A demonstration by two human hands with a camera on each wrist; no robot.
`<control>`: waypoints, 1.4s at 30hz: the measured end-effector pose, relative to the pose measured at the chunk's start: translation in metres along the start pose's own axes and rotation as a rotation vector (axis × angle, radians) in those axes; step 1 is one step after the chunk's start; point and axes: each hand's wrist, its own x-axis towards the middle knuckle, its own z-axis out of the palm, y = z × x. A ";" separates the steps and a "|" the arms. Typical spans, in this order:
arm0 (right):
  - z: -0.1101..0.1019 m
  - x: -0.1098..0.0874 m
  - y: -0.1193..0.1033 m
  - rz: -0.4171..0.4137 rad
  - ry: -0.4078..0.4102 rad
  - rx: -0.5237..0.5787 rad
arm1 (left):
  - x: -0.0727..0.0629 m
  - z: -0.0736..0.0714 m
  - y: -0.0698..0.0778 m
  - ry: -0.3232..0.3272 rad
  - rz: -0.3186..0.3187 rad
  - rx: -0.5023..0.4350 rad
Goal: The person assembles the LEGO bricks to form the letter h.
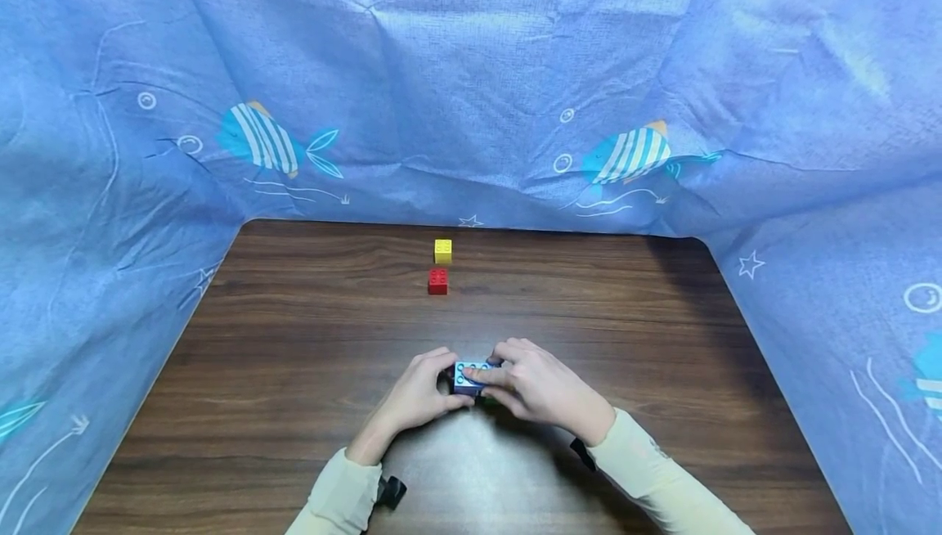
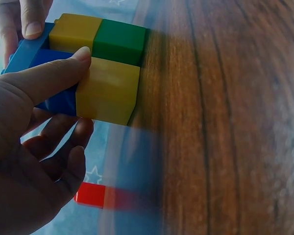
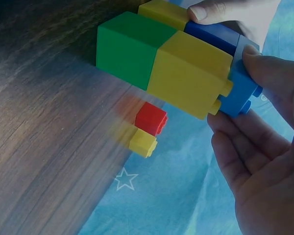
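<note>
Both hands are on a small build of toy building bricks near the middle of the table. On its right side a yellow brick (image 3: pixel 188 73) sits on a green brick (image 3: pixel 130 51); on its left a dark blue brick (image 2: pixel 63 103) sits on another yellow brick (image 2: pixel 108 93). A lighter blue brick (image 1: pixel 462 371) lies across the top, studs up. My left hand (image 1: pixel 416 392) grips the left side, thumb over the dark blue brick and its tip at the yellow one. My right hand (image 1: pixel 540 384) holds the lighter blue brick, with a finger across its studs.
A red brick (image 1: pixel 437 282) stands on the wooden table (image 1: pixel 309 339) beyond the hands, with a small yellow brick (image 1: pixel 443 252) behind it near the far edge. Blue fish-print cloth (image 1: pixel 456 110) hangs around the table's back and sides.
</note>
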 end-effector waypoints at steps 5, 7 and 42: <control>0.000 -0.001 0.000 0.008 0.007 0.022 | 0.000 0.000 0.000 0.000 -0.001 0.004; 0.000 -0.001 0.000 0.004 0.007 0.024 | 0.000 0.001 0.000 -0.002 -0.004 0.006; 0.012 -0.021 0.011 0.325 -0.055 0.364 | -0.003 0.002 0.000 -0.002 -0.007 0.029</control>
